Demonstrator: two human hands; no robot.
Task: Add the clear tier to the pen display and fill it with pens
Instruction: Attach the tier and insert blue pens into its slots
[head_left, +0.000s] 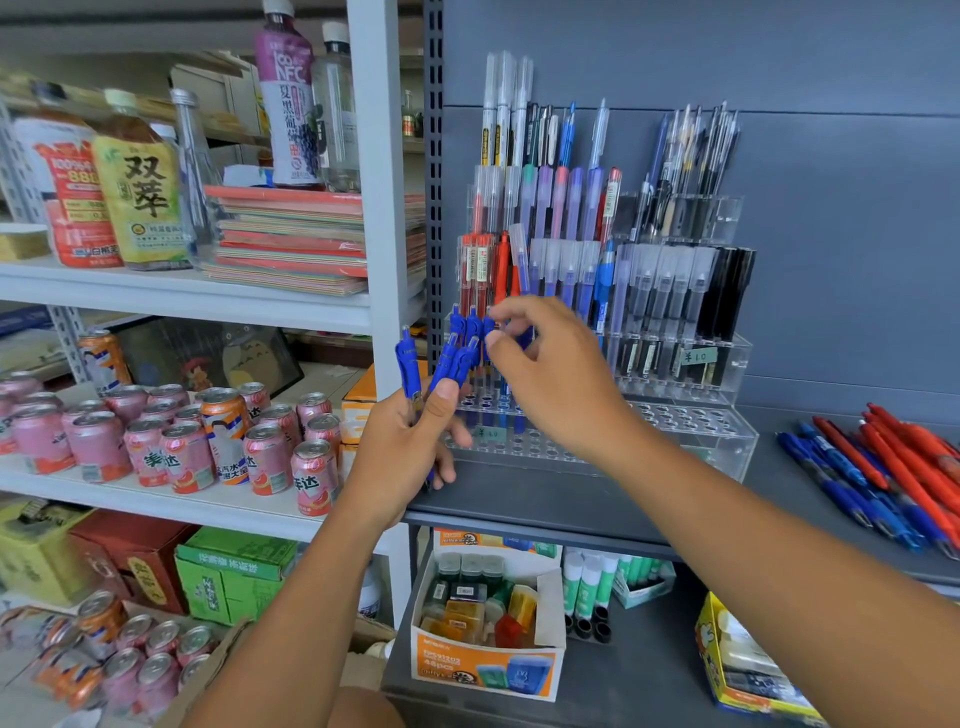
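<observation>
On the far left, pink drink cans (171, 447) crowd a white shelf (156, 501). Next, the left hand (410, 441) has its fingers wrapped round a bunch of blue pens (415, 364). The right hand (550, 374) pinches the top of a standing pen (489, 326) in the clear tier (691, 421). The tier sits at the front of the pen display (675, 291) on the grey shelf (519, 499). I think filling has only begun, as most holes are empty. Loose pens (883, 467) wait on the right.

Drink bottles (137, 197) beside stacked coloured paper (291, 249) — cans (182, 452) below.
</observation>
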